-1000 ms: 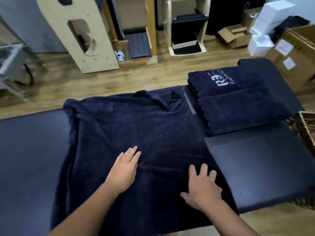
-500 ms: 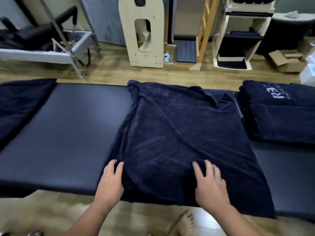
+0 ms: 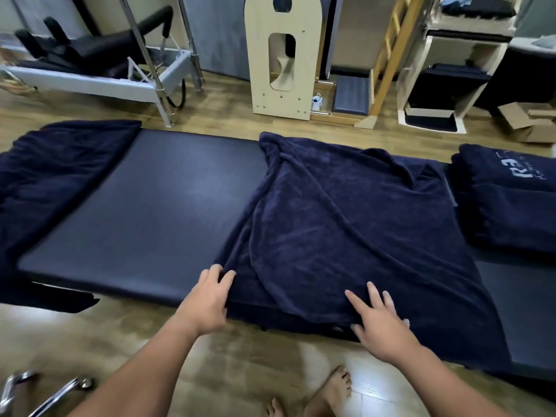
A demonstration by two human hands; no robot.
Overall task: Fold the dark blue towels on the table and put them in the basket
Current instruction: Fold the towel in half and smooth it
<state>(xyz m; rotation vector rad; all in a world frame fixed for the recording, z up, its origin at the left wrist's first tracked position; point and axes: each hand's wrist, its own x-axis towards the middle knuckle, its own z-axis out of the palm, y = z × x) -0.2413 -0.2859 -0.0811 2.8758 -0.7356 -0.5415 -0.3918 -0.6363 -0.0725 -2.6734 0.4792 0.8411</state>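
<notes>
Two hands on the rumpled dark blue towel point(image 3: 346, 224) mid-frame: left hand point(image 3: 207, 299) grips its near-left corner, right hand point(image 3: 380, 320) lies flat, fingers spread. Folded navy towels point(image 3: 508, 200) sit far right, another dark towel point(image 3: 51, 176) left, across the black padded table point(image 3: 156, 212).

I see a long padded table point(image 3: 168, 206) with a smooth dark blue surface running across the view, standing on a wood-plank floor point(image 3: 240, 356). Three towel items lie directly on it. A rumpled dark blue towel point(image 3: 346, 230) is spread over the middle-right section, its near edge hanging over the table's front edge. A second dark blue towel point(image 3: 54, 170) is draped over the left end. A folded towel stack point(image 3: 505, 200) with white lettering sits at the right end, just beside the spread towel. Bare padding shows between the left and middle towels.
</notes>
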